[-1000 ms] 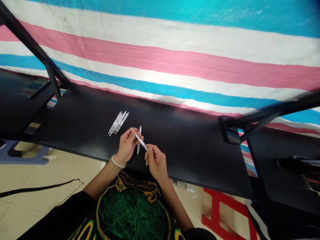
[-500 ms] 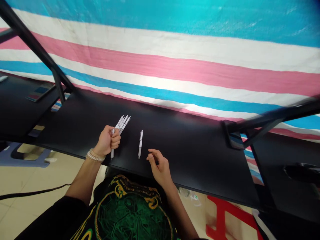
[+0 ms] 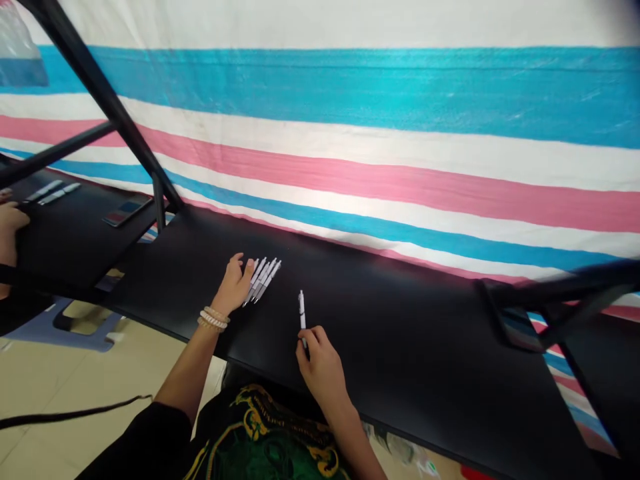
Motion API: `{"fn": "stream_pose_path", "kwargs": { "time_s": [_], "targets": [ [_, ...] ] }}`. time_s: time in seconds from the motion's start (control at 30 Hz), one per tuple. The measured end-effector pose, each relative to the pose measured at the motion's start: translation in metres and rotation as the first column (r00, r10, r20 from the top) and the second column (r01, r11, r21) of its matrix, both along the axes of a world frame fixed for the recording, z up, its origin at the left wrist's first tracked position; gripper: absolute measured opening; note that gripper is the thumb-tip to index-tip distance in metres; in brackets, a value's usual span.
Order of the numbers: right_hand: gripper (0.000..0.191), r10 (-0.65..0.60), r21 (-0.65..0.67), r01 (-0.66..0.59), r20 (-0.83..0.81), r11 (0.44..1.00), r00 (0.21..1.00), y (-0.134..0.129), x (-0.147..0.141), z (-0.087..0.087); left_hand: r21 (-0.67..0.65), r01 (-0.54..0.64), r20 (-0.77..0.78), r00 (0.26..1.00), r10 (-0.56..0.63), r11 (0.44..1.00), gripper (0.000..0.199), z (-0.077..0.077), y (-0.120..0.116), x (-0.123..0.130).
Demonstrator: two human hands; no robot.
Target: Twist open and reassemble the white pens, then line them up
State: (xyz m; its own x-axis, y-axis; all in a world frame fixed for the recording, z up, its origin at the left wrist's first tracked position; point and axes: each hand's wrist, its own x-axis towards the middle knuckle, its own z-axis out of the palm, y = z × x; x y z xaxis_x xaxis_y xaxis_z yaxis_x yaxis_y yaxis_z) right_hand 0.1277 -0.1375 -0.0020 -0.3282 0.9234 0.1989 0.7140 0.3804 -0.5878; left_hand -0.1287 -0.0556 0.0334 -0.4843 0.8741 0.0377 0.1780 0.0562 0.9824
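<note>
Several white pens point(image 3: 265, 279) lie side by side on the black table point(image 3: 400, 347), tips toward the near edge. My left hand point(image 3: 235, 283), with beaded bands on its wrist, rests at the left side of these pens, fingers apart; the thumb lies by the nearest pen. To the right, a single white pen point(image 3: 302, 308) is pinched at its lower end between the thumb and fingers of my right hand point(image 3: 320, 363). Its upper part points away from me.
Black metal bars point(image 3: 107, 100) rise at the left, and another black frame point(image 3: 545, 300) stands at the right. A striped sheet point(image 3: 350, 160) hangs behind the table. At the far left, another person's hand point(image 3: 11, 217) is near white pens point(image 3: 57, 192) and a flat dark device point(image 3: 127, 211).
My left hand has opened, and the pen it held is no longer in its grip. My right hand has closed on the single pen. The view has shifted, showing more at the left.
</note>
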Motion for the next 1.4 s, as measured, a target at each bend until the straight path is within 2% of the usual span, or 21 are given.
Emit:
{"fn": "stream_pose_path", "kwargs": {
  "time_s": [0.1, 0.13, 0.2, 0.27, 0.33, 0.4, 0.47, 0.53, 0.6, 0.73, 0.87, 0.93, 1.03, 1.1, 1.17, 1.27, 1.33, 1.4],
  "targets": [
    [0.015, -0.064, -0.038, 0.061, -0.091, 0.997, 0.994, 0.001, 0.004, 0.002, 0.057, -0.006, -0.126, 0.992, 0.013, 0.998, 0.042, 0.0, -0.012, 0.016],
    [0.014, -0.084, -0.056, 0.076, -0.146, 0.996, 0.986, 0.001, 0.006, 0.004, 0.084, 0.009, -0.1, 0.995, 0.0, 0.996, 0.04, 0.0, -0.016, 0.024],
    [0.01, -0.111, -0.092, 0.09, -0.266, 0.992, 0.958, 0.001, 0.01, 0.011, 0.092, 0.069, 0.089, 0.993, -0.077, 0.993, 0.034, 0.0, -0.025, 0.045],
    [0.008, -0.117, -0.113, 0.081, -0.357, 0.99, 0.927, 0.001, 0.013, 0.019, 0.055, 0.185, 0.355, 0.915, -0.192, 0.981, 0.035, 0.0, -0.033, 0.069],
    [0.007, -0.089, -0.116, 0.046, -0.398, 0.992, 0.913, 0.0, 0.014, 0.027, 0.04, 0.315, 0.549, 0.786, -0.284, 0.948, 0.039, 0.0, -0.038, 0.09],
    [0.008, -0.065, -0.115, 0.018, -0.419, 0.993, 0.906, -0.001, 0.014, 0.032, 0.06, 0.397, 0.631, 0.696, -0.343, 0.916, 0.042, 0.002, -0.041, 0.106],
    [0.008, -0.098, -0.128, 0.045, -0.443, 0.991, 0.891, -0.003, 0.015, 0.033, 0.096, 0.419, 0.663, 0.65, -0.372, 0.903, 0.043, 0.004, -0.042, 0.114],
    [0.011, -0.176, -0.186, 0.094, -0.498, 0.978, 0.849, -0.005, 0.016, 0.031, 0.137, 0.418, 0.688, 0.612, -0.39, 0.898, 0.042, 0.006, -0.043, 0.117],
    [0.02, -0.231, -0.286, 0.076, -0.56, 0.955, 0.796, -0.006, 0.017, 0.028, 0.165, 0.421, 0.708, 0.579, -0.404, 0.892, 0.039, 0.008, -0.043, 0.117],
    [0.027, -0.308, -0.445, -0.007, -0.631, 0.895, 0.712, -0.007, 0.018, 0.024, 0.176, 0.397, 0.71, 0.583, -0.395, 0.901, 0.038, 0.007, -0.046, 0.115],
    [0.035, -0.365, -0.543, -0.076, -0.655, 0.837, 0.662, -0.008, 0.016, 0.026, 0.155, 0.349, 0.681, 0.64, -0.356, 0.924, 0.037, 0.002, -0.047, 0.113],
    [0.036, -0.379, -0.558, -0.083, -0.658, 0.826, 0.65, -0.01, 0.015, 0.027, 0.137, 0.333, 0.664, 0.667, -0.336, 0.933, 0.036, 0.0, -0.047, 0.112],
    [0.032, -0.386, -0.479, 0.047, -0.641, 0.877, 0.664, -0.011, 0.014, 0.028, 0.107, 0.307, 0.657, 0.692, -0.299, 0.946, 0.035, -0.003, -0.047, 0.113],
    [0.025, -0.347, -0.331, 0.166, -0.621, 0.929, 0.703, -0.01, 0.015, 0.029, 0.095, 0.276, 0.666, 0.697, -0.268, 0.956, 0.035, -0.005, -0.047, 0.114],
    [0.025, -0.309, -0.222, 0.216, -0.623, 0.951, 0.719, -0.009, 0.016, 0.03, 0.099, 0.242, 0.682, 0.69, -0.243, 0.965, 0.036, -0.007, -0.048, 0.115],
    [0.033, -0.327, -0.296, 0.167, -0.656, 0.941, 0.68, -0.006, 0.02, 0.029, 0.106, 0.222, 0.705, 0.67, -0.231, 0.969, 0.037, -0.011, -0.049, 0.117],
    [0.025, -0.33, -0.319, 0.148, -0.646, 0.936, 0.689, -0.005, 0.021, 0.027, 0.11, 0.229, 0.714, 0.659, -0.238, 0.967, 0.037, -0.012, -0.05, 0.118],
    [0.02, -0.319, -0.287, 0.166, -0.647, 0.943, 0.692, -0.005, 0.021, 0.025, 0.118, 0.226, 0.722, 0.65, -0.239, 0.967, 0.036, -0.014, -0.051, 0.118]
  ]
}}
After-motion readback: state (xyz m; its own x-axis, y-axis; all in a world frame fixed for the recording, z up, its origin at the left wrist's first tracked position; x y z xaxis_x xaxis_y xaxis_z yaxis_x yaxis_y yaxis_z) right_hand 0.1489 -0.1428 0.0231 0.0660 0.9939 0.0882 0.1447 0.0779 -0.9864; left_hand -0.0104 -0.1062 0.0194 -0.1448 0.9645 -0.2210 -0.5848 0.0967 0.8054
